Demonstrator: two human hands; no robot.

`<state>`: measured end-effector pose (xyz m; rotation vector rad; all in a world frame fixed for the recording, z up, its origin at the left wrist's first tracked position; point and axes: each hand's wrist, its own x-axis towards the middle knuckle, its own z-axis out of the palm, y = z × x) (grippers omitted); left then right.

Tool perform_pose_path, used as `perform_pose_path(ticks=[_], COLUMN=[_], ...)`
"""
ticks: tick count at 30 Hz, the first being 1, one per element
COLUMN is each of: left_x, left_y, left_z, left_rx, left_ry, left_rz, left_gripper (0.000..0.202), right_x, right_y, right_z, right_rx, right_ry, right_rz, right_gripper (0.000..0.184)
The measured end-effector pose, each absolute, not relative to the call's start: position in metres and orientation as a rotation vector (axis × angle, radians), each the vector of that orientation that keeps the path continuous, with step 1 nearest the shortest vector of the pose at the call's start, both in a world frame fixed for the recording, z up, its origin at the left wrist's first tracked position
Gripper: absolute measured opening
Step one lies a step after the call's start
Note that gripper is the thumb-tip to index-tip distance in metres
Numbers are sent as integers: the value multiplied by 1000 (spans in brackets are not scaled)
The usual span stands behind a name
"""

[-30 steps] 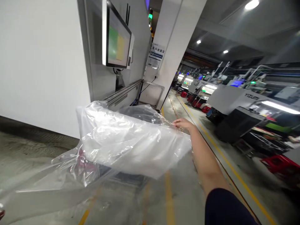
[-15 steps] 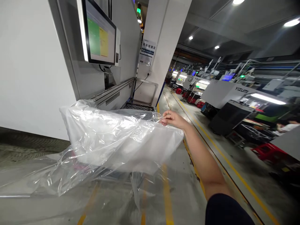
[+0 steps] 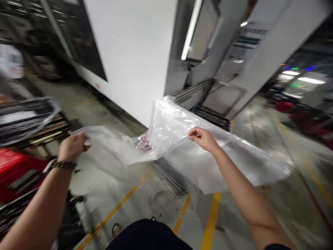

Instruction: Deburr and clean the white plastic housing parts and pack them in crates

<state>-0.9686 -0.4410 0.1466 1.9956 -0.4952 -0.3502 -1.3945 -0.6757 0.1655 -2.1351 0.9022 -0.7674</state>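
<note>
A large clear plastic bag (image 3: pixel 179 139) is stretched out in front of me at chest height, crinkled and partly folded. My right hand (image 3: pixel 203 138) pinches its upper edge near the middle. My left hand (image 3: pixel 73 147), with a dark bracelet on the wrist, is closed on the bag's left end. Something small and pink (image 3: pixel 144 144) shows through the plastic between my hands. The picture is smeared by motion.
A white machine wall (image 3: pixel 135 59) with a mounted screen (image 3: pixel 200 31) stands straight ahead. Stacked black trays (image 3: pixel 28 121) and a red crate (image 3: pixel 15 172) sit at the left. Yellow lines (image 3: pixel 212 215) run along the concrete floor. More machines stand at the far right.
My view has swung left and down. My left hand has come into view gripping the bag's left end, and my right hand has drawn the bag's edge closer to me.
</note>
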Motion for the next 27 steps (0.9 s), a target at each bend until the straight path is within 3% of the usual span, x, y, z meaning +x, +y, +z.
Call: perform_pose_path(ticks=[3, 7, 8, 11, 13, 16, 19, 23, 27], left_x=[-948, -944, -943, -936, -932, -940, -962, -961, -918], left_y=[-433, -441, -440, -420, -393, -346, -312, -302, -312], left_z=[142, 155, 160, 171, 168, 139, 85, 19, -4], left_rx=[1826, 1575, 1511, 1350, 1273, 1260, 1418, 1611, 1702], left_ry=[-559, -715, -751, -769, -707, -603, -637, -579, -524], left_rz=[-401, -498, -526, -526, -401, -91, -31, 115, 232], left_gripper=[29, 37, 40, 46, 45, 37, 28, 50, 78], right_x=[-1294, -1166, -1140, -1076, -1046, -1015, -989, -961, -947], right_y=[-653, -581, -564, -531, -521, -511, -492, -454, -421], right_z=[140, 121, 117, 105, 104, 115, 135, 156, 170], right_rx=[-2252, -2373, -2345, -2230, -2172, -2063, -1983, -1915, -1868], right_ry=[803, 414, 349, 320, 375, 487, 491, 361, 242], right_rz=[-851, -757, -674, -540, -617, -849, -1021, -1096, -1067], right_gripper=[25, 67, 65, 22, 28, 32, 34, 44, 49])
